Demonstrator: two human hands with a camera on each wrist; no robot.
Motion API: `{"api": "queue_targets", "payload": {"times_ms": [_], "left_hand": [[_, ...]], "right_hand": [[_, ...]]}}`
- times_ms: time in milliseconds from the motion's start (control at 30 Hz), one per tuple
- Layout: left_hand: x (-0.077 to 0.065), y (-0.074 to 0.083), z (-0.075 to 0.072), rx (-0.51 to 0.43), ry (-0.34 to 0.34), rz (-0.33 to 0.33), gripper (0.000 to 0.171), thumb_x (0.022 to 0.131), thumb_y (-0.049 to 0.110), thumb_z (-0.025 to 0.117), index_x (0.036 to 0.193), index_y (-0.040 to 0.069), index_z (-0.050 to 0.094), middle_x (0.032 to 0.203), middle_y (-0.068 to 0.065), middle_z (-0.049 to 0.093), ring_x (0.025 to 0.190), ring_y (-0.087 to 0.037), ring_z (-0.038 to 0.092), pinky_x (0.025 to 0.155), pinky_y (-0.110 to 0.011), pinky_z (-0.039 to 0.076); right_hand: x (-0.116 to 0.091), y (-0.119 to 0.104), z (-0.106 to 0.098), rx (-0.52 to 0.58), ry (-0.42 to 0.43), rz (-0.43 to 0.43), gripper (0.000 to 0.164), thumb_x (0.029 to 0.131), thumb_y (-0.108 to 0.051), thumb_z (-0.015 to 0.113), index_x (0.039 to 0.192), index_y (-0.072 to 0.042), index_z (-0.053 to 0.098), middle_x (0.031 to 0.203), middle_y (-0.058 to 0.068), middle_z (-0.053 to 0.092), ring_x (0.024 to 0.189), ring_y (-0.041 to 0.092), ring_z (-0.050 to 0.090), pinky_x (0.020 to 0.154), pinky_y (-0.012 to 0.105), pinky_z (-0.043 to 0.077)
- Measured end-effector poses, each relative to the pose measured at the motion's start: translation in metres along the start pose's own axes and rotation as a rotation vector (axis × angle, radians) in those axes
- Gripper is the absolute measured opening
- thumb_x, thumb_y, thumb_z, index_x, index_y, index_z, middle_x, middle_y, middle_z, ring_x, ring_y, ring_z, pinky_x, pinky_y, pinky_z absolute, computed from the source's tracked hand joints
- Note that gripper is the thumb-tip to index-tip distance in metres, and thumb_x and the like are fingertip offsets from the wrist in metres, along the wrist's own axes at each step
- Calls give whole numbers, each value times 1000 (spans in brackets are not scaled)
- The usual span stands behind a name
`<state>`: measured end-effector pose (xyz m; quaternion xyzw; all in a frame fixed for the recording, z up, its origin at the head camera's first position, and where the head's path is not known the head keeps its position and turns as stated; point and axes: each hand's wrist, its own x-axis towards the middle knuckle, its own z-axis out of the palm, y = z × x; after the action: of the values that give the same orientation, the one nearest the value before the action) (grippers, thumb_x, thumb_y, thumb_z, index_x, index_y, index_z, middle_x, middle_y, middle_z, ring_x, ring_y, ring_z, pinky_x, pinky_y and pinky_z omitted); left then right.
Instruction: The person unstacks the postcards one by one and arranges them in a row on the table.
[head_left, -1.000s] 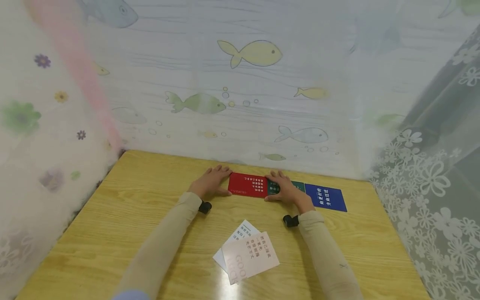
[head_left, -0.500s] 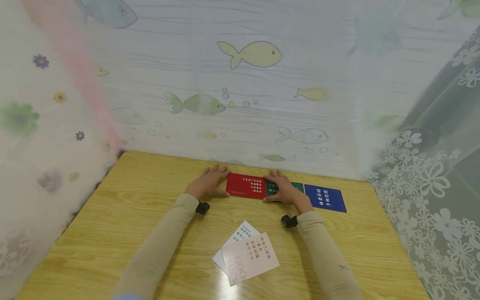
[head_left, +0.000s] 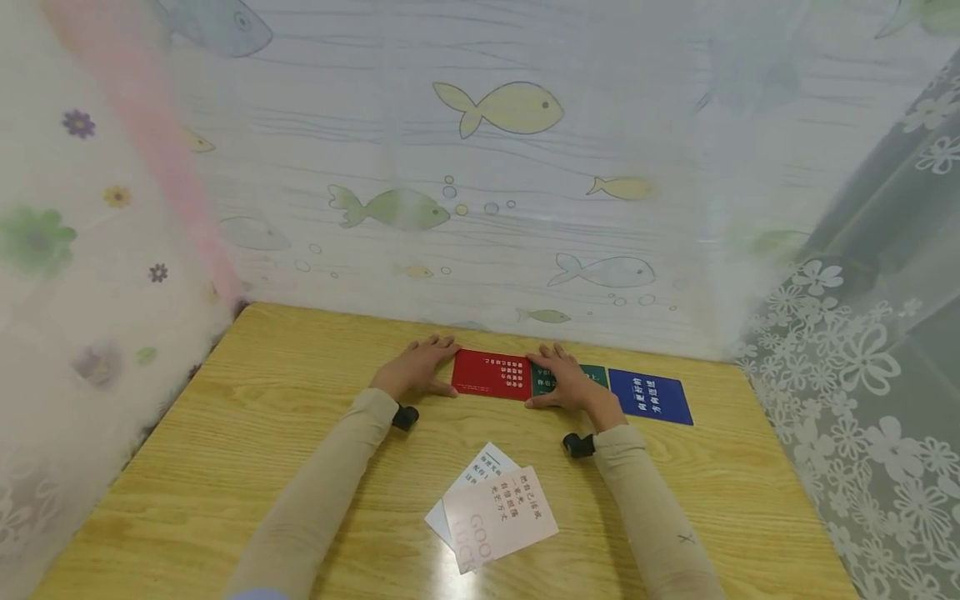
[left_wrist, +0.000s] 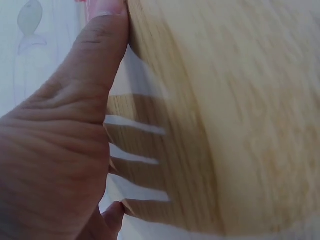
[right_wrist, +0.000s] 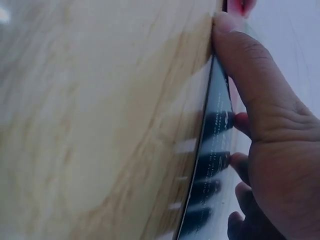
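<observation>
In the head view a red card [head_left: 491, 374] lies flat near the table's back edge, between my two hands. My left hand [head_left: 414, 369] rests at its left end, fingers stretched, thumb tip by the near corner. My right hand [head_left: 567, 383] lies over a green card [head_left: 596, 374], hiding much of it, with fingertips and thumb at the red card's right end. A blue card [head_left: 651, 397] adjoins the green one on the right. In the right wrist view the thumb [right_wrist: 255, 65] touches the row's near edge, above the dark green card [right_wrist: 212, 145].
A pink card [head_left: 501, 518] with printed text overlaps a white card [head_left: 472, 479] on the near middle of the wooden table [head_left: 225, 450]. A fish-patterned curtain [head_left: 480, 250] hangs along the back edge. Lacy floral fabric [head_left: 862, 450] hangs at the right.
Both hands and the red card have shifted very slightly to the left. The green, blue, pink and white cards look unmoved.
</observation>
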<state>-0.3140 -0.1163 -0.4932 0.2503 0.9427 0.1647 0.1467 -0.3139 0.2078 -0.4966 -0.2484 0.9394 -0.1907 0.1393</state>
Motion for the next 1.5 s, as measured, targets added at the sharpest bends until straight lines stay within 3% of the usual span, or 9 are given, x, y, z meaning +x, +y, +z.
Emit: {"api": "queue_targets", "payload": {"times_ms": [167,667,1000,1233,1500], "left_hand": [[-1,-4,1,-23,-21,14,93,92,47,72,163,11,23,171,-13,14,158,-37,6,127,-58,7],[-4,-8,1,-89,-6,48,94,90,44,75,162,10,24,170,-14,15,158,-37,5,128,-55,4],[-12,-9,4,-79,113,96,94,88,45,78,160,8,31,168,-13,25,156,-36,16,127,-55,14],[-34,9,11,-56,184,174,79,94,34,73,159,7,35,166,-13,29,155,-37,21,126,-56,19],[-85,46,30,-172,172,273,82,93,34,74,158,5,34,167,-14,26,155,-41,18,124,-62,21]], "right_hand": [[1,1,1,-36,-7,-1,94,85,-38,82,159,-7,34,166,28,17,154,50,2,124,65,7],[-1,-3,-4,-87,3,-10,94,85,-39,83,158,-5,35,165,29,19,154,50,5,125,64,7],[-21,-19,-10,31,189,-109,100,83,-34,84,160,-3,28,167,23,19,156,44,8,122,69,15],[-47,-36,1,75,223,-173,87,91,-35,76,160,-6,32,168,17,21,157,39,8,121,68,20],[-82,-50,23,90,201,-222,77,90,-30,78,155,-6,43,166,14,30,157,36,14,121,64,24]]}}
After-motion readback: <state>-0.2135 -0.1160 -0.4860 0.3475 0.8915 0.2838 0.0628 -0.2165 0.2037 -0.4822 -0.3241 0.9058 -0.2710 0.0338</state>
